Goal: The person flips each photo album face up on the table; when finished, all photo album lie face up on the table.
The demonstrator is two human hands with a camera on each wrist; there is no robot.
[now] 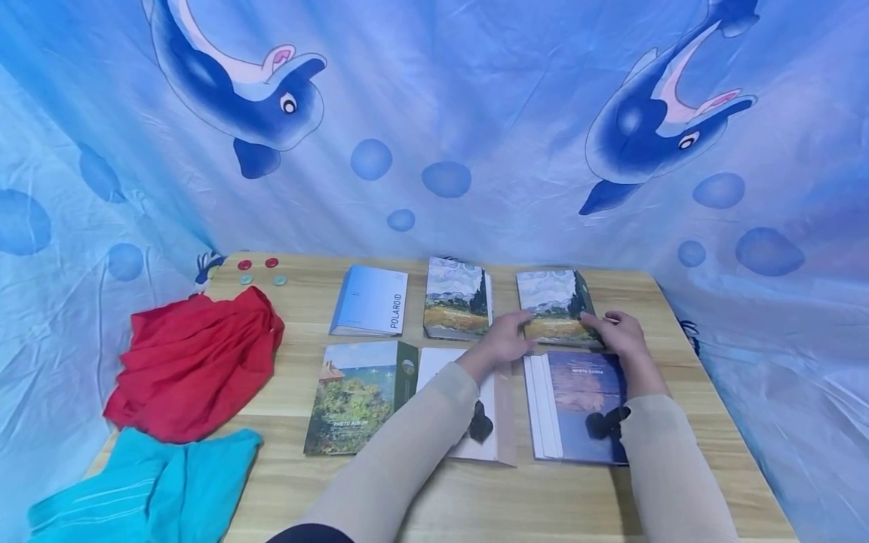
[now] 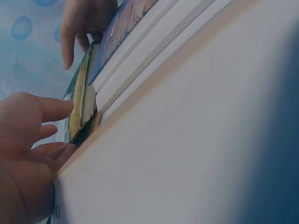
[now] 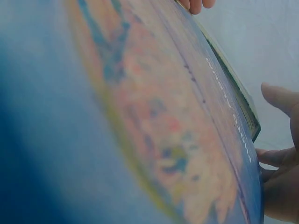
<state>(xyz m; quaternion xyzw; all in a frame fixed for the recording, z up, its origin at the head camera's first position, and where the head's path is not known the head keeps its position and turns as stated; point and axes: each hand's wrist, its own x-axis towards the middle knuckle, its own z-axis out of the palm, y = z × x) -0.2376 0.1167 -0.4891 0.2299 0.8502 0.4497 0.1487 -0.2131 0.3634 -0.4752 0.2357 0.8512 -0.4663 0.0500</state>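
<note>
My left hand (image 1: 504, 339) is at the left edge of a photo album with a painted wheat-field cover (image 1: 551, 294), its fingers fairly straight. On the far side, my right hand (image 1: 619, 332) has its thumb by the album's right edge. In the right wrist view that thumb (image 3: 278, 98) stands apart from the album. Nearer to me lies a purple-blue photo album (image 1: 585, 403). A pale album (image 1: 436, 366) is partly covered by my left forearm. Immediately left of my left hand stands a matching wheat-field album (image 1: 456, 290).
A blue Polaroid album (image 1: 370, 298) and a green garden-cover photo album (image 1: 356, 400) lie further left. Crumpled red cloth (image 1: 197, 362) and turquoise cloth (image 1: 149, 483) cover the table's left side. Small red discs (image 1: 245, 265) and green discs (image 1: 280, 280) lie at the back-left corner.
</note>
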